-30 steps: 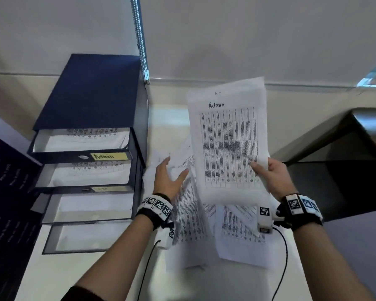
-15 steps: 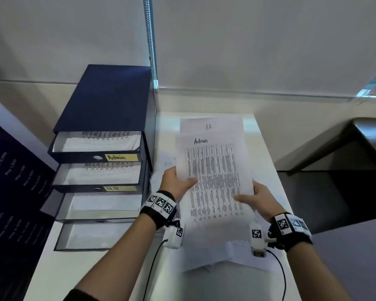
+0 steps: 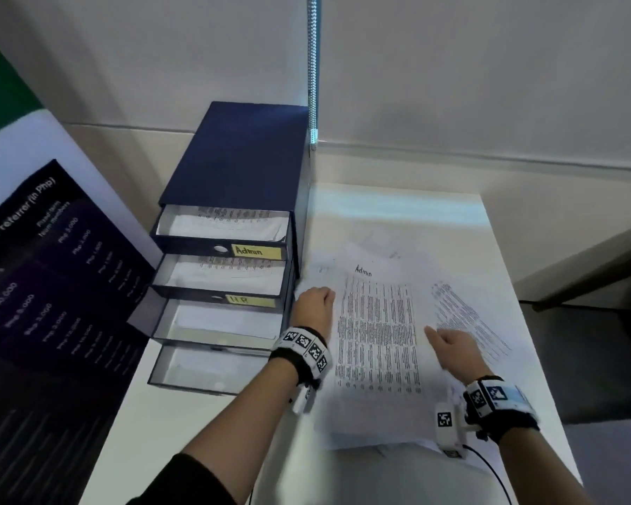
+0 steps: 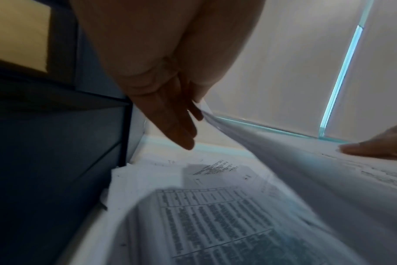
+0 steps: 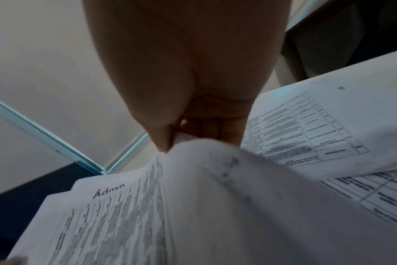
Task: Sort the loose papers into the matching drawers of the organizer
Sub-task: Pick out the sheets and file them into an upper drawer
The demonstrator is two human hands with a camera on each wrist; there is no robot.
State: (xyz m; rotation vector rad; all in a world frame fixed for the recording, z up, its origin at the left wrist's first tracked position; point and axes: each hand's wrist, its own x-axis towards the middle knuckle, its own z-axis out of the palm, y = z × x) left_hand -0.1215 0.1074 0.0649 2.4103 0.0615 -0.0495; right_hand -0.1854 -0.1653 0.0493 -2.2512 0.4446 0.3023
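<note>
Both hands pinch one "Admin" sheet (image 3: 377, 322), left hand (image 3: 312, 308) at its left edge, right hand (image 3: 452, 349) at its right; it sits atop loose papers (image 3: 463, 315) just right of the four-drawer organizer (image 3: 234, 158); all four drawers stand open.

A pale wall (image 3: 489, 67) fills the top of the head view, with a beaded metal chain (image 3: 312, 67) hanging down its middle. A white table (image 3: 397, 209) runs from the centre to the bottom edge. A dark poster (image 3: 51, 286) leans at the left, and dark furniture (image 3: 598, 340) sits at the right.
</note>
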